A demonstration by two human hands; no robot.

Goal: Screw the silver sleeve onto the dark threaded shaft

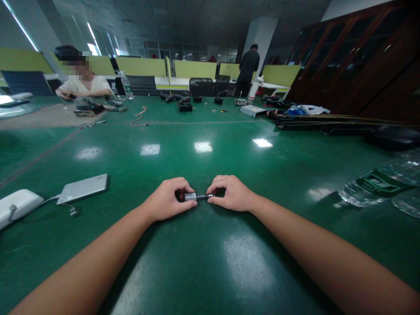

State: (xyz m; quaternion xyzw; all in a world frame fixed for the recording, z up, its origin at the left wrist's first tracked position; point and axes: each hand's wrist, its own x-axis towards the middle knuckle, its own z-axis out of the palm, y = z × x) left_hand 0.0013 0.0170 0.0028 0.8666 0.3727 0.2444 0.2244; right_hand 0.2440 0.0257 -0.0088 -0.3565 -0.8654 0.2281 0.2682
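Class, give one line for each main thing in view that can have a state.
left hand: closed on the silver cylinder
right hand: pinching the dark rod
silver cylinder: held on its side
dark rod: aligned with silver cylinder
slim silver case: lying flat
far clear bottle: upright
green-labelled bottle: tilt unclear
cabinet doors: shut

It looks like an office doubling as a workshop: yellow-green partitions [195, 70], chairs [201, 86] and a cabinet [348, 52] surround a green table [177, 164] strewn with tools [166, 97].
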